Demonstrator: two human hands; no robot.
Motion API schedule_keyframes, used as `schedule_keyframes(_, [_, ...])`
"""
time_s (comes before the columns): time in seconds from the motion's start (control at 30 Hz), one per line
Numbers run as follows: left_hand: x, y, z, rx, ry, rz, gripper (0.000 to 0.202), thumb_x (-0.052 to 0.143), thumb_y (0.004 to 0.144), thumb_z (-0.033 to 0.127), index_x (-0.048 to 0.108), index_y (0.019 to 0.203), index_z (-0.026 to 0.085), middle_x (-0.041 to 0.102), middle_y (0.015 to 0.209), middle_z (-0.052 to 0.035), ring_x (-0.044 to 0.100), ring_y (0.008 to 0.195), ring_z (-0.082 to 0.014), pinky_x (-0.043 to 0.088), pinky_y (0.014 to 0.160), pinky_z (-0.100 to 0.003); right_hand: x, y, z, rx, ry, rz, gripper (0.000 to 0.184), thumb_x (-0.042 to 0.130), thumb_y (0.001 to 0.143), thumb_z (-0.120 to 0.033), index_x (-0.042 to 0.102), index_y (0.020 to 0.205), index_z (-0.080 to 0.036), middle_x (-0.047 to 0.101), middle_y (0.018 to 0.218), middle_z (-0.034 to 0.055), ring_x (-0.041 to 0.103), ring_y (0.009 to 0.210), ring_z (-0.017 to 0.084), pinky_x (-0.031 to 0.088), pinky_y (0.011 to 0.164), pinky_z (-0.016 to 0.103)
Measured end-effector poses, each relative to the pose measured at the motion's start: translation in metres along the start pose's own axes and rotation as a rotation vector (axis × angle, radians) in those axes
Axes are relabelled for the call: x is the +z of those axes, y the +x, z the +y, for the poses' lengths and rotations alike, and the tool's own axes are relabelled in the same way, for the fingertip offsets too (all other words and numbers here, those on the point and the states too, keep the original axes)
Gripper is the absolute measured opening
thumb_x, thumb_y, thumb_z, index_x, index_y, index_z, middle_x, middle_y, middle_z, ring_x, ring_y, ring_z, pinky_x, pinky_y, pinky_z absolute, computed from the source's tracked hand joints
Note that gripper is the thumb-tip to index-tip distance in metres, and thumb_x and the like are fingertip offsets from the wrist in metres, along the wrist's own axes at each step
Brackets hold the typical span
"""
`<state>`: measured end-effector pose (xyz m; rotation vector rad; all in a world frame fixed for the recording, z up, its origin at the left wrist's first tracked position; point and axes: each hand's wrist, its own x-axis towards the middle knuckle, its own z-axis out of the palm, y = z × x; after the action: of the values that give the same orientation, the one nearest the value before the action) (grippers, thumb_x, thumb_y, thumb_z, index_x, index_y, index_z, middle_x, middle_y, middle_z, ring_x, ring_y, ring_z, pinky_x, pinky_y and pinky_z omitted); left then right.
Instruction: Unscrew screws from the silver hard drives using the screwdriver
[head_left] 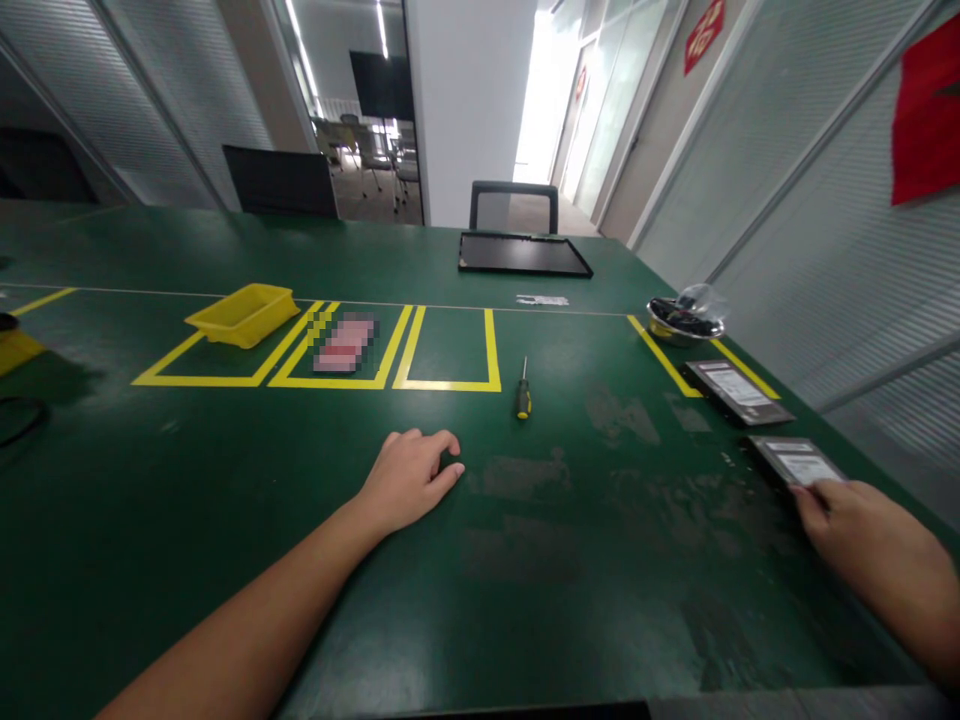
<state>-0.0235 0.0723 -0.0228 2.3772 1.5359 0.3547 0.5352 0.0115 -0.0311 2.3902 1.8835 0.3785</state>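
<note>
My left hand (409,478) rests on the green table (225,480) near its middle, fingers loosely curled with nothing in them. At the right edge, my right hand (862,530) has its fingertips pressed on the near corner of a flat black drive with a white label (795,460). A second labelled black drive (736,389) lies just beyond it. A small screwdriver with a yellow and black handle (523,392) lies between my hands, farther out.
Three yellow-taped boxes mark the table; the left one holds a yellow tray (244,313), the middle one a blurred pink item (345,343). A bowl of small dark parts (684,320) sits at the right. A black flat panel (523,254) and a chair (514,205) are at the far edge.
</note>
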Motion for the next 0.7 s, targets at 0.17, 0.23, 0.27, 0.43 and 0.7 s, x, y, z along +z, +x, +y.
schedule_keyframes(0.17, [0.0,-0.001,0.001,0.003,-0.002,0.007,0.021,0.054,0.092,0.04,0.06,0.105,0.025,0.061,0.07,0.0014,0.054,0.077,-0.0218,0.03,0.07,-0.033,-0.003,0.005,-0.002,-0.047,-0.019,-0.043,0.037,0.025,0.096,-0.043,0.051,0.078,-0.023,0.063,0.088,0.0147,0.063,0.079,0.029,0.049,0.073,0.041])
schedule_keyframes(0.23, [0.0,-0.002,0.001,0.005,0.005,0.005,0.021,0.054,0.092,0.041,0.06,0.105,0.025,0.062,0.07,0.0014,0.054,0.077,-0.022,0.03,0.07,-0.032,0.0,0.013,0.003,-0.066,-0.008,-0.068,0.034,0.027,0.095,-0.04,0.051,0.079,-0.021,0.063,0.089,0.0153,0.063,0.083,0.028,0.049,0.078,0.04])
schedule_keyframes(0.27, [0.0,-0.002,0.001,0.006,0.008,0.005,0.021,0.054,0.092,0.041,0.06,0.105,0.025,0.062,0.07,0.0013,0.054,0.078,-0.0222,0.029,0.069,-0.032,0.001,0.017,0.006,-0.069,-0.007,-0.081,0.033,0.028,0.094,-0.04,0.051,0.078,-0.021,0.063,0.088,0.0156,0.063,0.083,0.028,0.049,0.079,0.04])
schedule_keyframes(0.43, [0.0,-0.002,0.002,0.008,0.014,0.011,0.02,0.054,0.092,0.04,0.06,0.104,0.025,0.062,0.069,0.0014,0.054,0.078,-0.0225,0.029,0.069,-0.032,0.008,0.031,0.017,-0.081,-0.006,-0.143,0.033,0.034,0.092,-0.042,0.049,0.072,-0.021,0.063,0.082,0.0141,0.063,0.078,0.027,0.049,0.075,0.039])
schedule_keyframes(0.7, [0.002,-0.001,0.0,0.011,0.015,0.011,0.021,0.053,0.093,0.041,0.059,0.105,0.025,0.062,0.069,0.0016,0.055,0.078,-0.0226,0.03,0.069,-0.032,0.006,0.033,0.011,-0.118,-0.01,-0.099,0.033,0.027,0.095,-0.038,0.049,0.077,-0.02,0.063,0.088,0.0169,0.063,0.083,0.027,0.049,0.08,0.038])
